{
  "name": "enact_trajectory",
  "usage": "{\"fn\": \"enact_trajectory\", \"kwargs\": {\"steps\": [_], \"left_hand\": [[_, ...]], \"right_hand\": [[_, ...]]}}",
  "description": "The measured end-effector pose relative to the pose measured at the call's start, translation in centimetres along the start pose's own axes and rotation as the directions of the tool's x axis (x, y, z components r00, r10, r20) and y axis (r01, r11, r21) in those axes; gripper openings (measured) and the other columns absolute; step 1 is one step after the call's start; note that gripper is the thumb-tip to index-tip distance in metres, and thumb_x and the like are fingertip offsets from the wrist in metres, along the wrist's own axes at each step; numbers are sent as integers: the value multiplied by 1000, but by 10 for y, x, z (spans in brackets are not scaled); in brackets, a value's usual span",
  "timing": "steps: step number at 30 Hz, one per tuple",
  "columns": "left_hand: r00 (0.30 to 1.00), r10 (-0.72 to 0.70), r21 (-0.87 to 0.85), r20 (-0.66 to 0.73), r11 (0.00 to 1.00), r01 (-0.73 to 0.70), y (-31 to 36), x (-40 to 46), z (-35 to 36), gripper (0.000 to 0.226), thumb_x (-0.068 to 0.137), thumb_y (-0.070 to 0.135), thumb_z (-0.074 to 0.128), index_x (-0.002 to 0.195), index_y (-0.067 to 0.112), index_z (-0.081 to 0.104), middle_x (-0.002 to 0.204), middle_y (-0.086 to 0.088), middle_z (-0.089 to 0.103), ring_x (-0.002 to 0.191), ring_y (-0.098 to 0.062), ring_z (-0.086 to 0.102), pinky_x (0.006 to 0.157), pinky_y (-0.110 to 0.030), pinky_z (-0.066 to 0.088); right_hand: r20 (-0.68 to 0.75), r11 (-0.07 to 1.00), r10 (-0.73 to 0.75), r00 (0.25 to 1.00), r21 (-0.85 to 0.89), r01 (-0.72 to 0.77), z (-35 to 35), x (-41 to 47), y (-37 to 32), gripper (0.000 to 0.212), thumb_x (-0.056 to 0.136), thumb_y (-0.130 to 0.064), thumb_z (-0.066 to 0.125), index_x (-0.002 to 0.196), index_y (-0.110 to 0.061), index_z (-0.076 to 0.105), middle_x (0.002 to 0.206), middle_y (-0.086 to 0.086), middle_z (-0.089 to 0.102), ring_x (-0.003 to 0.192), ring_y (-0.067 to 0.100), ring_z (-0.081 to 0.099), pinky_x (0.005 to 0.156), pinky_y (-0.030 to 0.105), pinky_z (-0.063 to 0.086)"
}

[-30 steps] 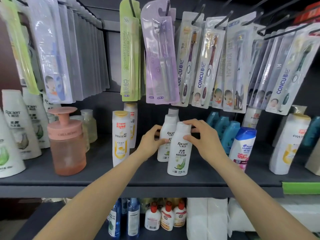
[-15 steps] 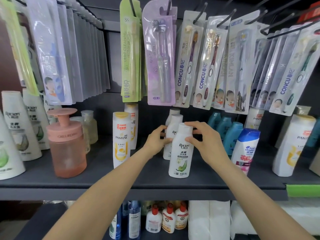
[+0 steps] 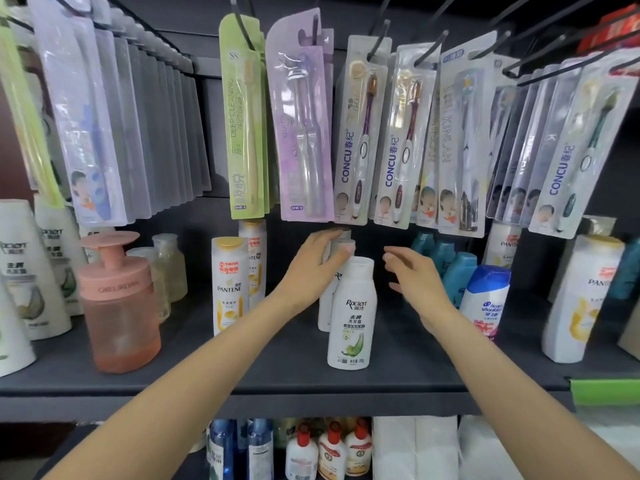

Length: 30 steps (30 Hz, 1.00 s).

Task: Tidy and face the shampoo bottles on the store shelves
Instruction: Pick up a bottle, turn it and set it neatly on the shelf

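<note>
The front Racien bottle [image 3: 352, 315] stands upright at the shelf's [image 3: 277, 382] middle, long axis vertical, label facing me, no hand on it. Just behind at its 11 o'clock, my left hand [image 3: 311, 268] curls round the second bottle [image 3: 341, 244], also upright. My right hand [image 3: 412, 278] hovers loose-fingered and empty at the front bottle's 2 o'clock. I judge the left does the next squaring; Pantene [image 3: 229, 285] waits at 9 o'clock.

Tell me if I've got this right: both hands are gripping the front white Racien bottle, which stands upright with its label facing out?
Not quite. In the head view the front Racien bottle stands free; the right hand hovers open beside it, and the left hand holds the bottle behind. Upright and label-out is correct.
</note>
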<state>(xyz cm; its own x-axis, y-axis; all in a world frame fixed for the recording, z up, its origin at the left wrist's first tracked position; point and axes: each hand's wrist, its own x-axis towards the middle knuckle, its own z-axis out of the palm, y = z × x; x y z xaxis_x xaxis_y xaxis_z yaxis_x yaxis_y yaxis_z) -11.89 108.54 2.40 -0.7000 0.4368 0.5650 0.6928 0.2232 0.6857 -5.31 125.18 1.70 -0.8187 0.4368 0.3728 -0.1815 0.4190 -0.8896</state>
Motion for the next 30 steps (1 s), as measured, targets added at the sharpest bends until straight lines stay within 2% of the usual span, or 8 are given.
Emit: {"fn": "enact_trajectory", "kwargs": {"steps": [3, 6, 11, 15, 20, 24, 26, 30], "left_hand": [[998, -54, 101, 43, 994, 49, 1, 8, 1, 52, 94, 39, 48, 141, 18, 38, 145, 0, 37, 132, -13, 36, 103, -21, 25], [993, -97, 129, 71, 988, 88, -2, 11, 1, 51, 94, 40, 47, 139, 17, 41, 142, 0, 41, 127, -11, 41, 103, -20, 28], [990, -106, 198, 90, 976, 87, -1, 10, -1, 52, 93, 44, 45, 139, 19, 41, 140, 5, 41, 127, -7, 40, 106, -21, 29], [987, -130, 233, 95, 967, 105, 0, 10, -2, 53, 93, 48, 43, 139, 21, 40, 142, 8, 40, 126, -4, 40, 103, -19, 28], [984, -151, 253, 92, 960, 124, 6, 9, -2, 50, 93, 45, 44, 138, 21, 42, 141, 8, 41, 124, -4, 40, 99, -18, 27], [980, -174, 246, 94, 958, 146, 11, 11, -4, 49, 93, 40, 48, 138, 20, 43, 141, 5, 41, 126, -8, 40, 102, -20, 29], [976, -186, 240, 109, 958, 156, 13, 11, -6, 49, 93, 39, 49, 138, 20, 44, 142, 3, 41, 127, -10, 40, 104, -23, 30], [974, -199, 230, 104, 958, 171, 20, 11, -5, 47, 92, 35, 52, 136, 18, 46, 141, 1, 43, 126, -14, 42, 97, -22, 30]], "right_hand": [[39, 998, 67, 997, -19, -66, 8, 31, 14, 32, 96, -21, 51, 126, -16, 58, 127, 5, 59, 117, 19, 54, 101, 43, 45], [110, 996, 93, 990, -26, -91, 24, 60, 22, 35, 94, -23, 53, 128, -15, 56, 127, 7, 59, 119, 21, 53, 104, 43, 43], [229, 991, 115, 967, 47, -129, 45, 98, 21, 44, 95, -17, 51, 138, -11, 45, 132, 9, 55, 120, 22, 52, 104, 36, 42], [326, 994, 77, 942, 47, -97, 55, 111, 23, 27, 94, -13, 53, 120, -12, 59, 123, 12, 62, 110, 23, 60, 98, 38, 48], [238, 995, 29, 971, 90, -52, 57, 104, 25, 27, 91, -10, 56, 117, -11, 61, 112, 7, 65, 98, 19, 62, 83, 29, 51], [81, 997, 19, 997, 78, -25, 43, 91, 28, 27, 89, -18, 61, 115, -12, 64, 111, 7, 66, 101, 22, 62, 91, 39, 51], [18, 998, 22, 1000, 61, -23, 32, 79, 27, 26, 89, -19, 62, 113, -11, 64, 105, 5, 65, 98, 21, 60, 90, 39, 50], [-6, 999, -35, 999, -24, 34, 4, 49, 23, 21, 89, -15, 62, 108, -9, 65, 95, 1, 62, 92, 18, 59, 88, 37, 49]]}}
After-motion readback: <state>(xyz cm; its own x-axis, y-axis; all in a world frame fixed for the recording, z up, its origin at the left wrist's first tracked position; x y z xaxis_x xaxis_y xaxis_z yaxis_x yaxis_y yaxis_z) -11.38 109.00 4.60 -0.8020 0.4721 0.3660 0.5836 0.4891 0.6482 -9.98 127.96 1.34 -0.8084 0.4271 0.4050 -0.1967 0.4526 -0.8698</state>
